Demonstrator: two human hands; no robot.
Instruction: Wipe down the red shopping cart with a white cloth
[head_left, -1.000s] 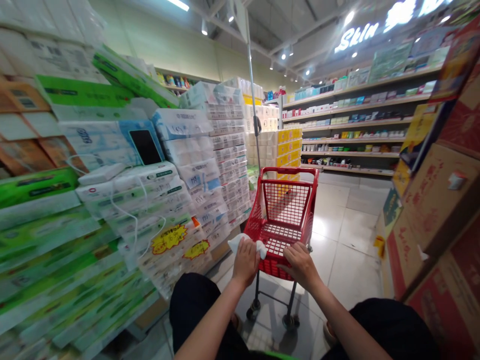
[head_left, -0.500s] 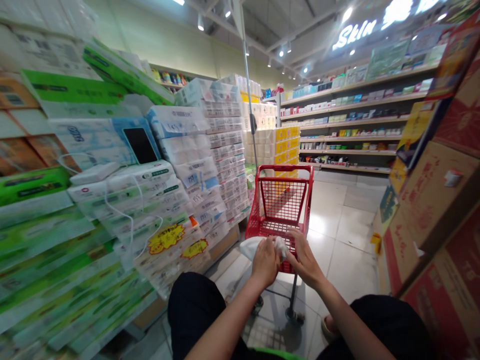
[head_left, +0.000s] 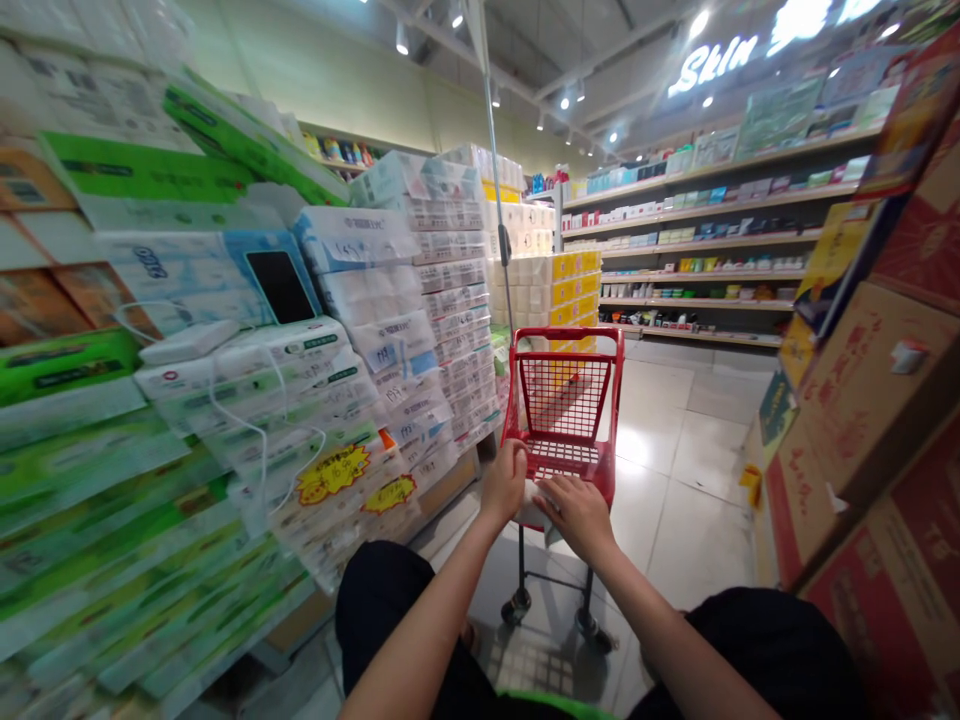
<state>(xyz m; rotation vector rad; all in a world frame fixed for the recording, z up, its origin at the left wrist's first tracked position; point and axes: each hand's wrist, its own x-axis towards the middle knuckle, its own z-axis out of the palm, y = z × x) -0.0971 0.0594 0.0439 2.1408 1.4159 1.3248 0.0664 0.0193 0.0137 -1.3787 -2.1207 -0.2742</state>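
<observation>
A small red shopping cart (head_left: 616, 400) with a mesh basket stands right in front of me between my knees. My left hand (head_left: 502, 488) is closed around the near left edge of its basket, fingers curled over the rim. On the near rim lies a white cloth (head_left: 534, 503), crumpled and partly covered. My right hand (head_left: 579, 512) presses this cloth against the rim with bent fingers, and a loose end hangs below the palm.
Stacked tissue packs (head_left: 247, 440) rise close on my left, with a phone (head_left: 282, 287) and a white cable on them. Cardboard boxes (head_left: 870, 380) line the right side. Shelves (head_left: 690, 240) of small products stand behind the tiled aisle (head_left: 660, 440).
My left hand has let go of the cloth and moved left onto the cart's edge. My right hand has come down on the cloth, which now lies against the near rim.
</observation>
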